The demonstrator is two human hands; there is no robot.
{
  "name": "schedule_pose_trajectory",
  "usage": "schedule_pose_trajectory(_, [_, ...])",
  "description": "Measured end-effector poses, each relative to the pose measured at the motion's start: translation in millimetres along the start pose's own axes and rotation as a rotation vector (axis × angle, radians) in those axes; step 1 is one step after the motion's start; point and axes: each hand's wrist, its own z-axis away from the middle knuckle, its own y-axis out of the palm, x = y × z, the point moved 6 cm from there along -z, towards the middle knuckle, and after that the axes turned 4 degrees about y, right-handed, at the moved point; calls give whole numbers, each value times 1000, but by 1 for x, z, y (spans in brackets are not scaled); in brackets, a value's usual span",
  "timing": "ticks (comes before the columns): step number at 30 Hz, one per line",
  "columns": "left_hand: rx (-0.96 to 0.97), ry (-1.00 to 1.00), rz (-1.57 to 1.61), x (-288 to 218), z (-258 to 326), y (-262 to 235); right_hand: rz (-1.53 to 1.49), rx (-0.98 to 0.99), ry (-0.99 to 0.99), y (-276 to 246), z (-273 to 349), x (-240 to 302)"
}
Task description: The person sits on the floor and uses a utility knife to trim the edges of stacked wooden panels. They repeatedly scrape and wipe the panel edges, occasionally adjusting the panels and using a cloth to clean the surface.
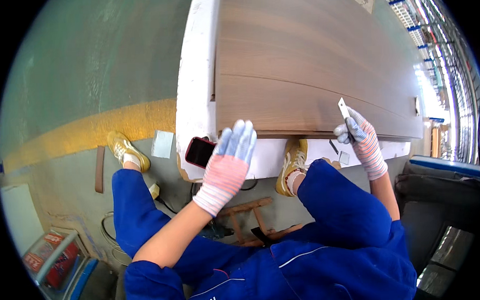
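A long brown wooden panel [311, 57] lies flat across a white table [195, 72], taking up most of the upper view, with its near edge running just above both hands. The green floor [89, 60] with a yellow stripe [91, 129] spreads to the left of the table.

The person sits low in blue work clothes [337, 210], knees raised, with yellow shoes [125, 150] planted on the floor below the table edge.

The left hand [230, 155], in a striped knit glove with blue fingertips, is raised with its fingers [239, 137] stretched out straight and close together, holding nothing; the tips lie at the near edge of the panel, at or just over the table's white rim.

The right hand [358, 138], gloved the same way, has its fingers curled tight around a small knife [345, 113] whose pale blade points up and rests against the panel surface close to the near edge.

A dark phone with a red case [200, 151] lies on the white table corner, just left of the left hand. A small pale scrap [162, 143] lies on the floor beside the left shoe.
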Motion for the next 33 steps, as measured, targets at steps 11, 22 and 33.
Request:
schedule_pose_trajectory(11, [-83, -670, 1601, -78, -32, -1, -400, 485, -125, 31, 7, -50])
schedule_pose_trajectory(22, [84, -453, 29, -14, -36, -21, -669, 208, -171, -32, -4, -104])
schedule_pose_trajectory(33, [98, -237, 291, -85, -106, -9, -867, -32, -124, -70, 3, -128])
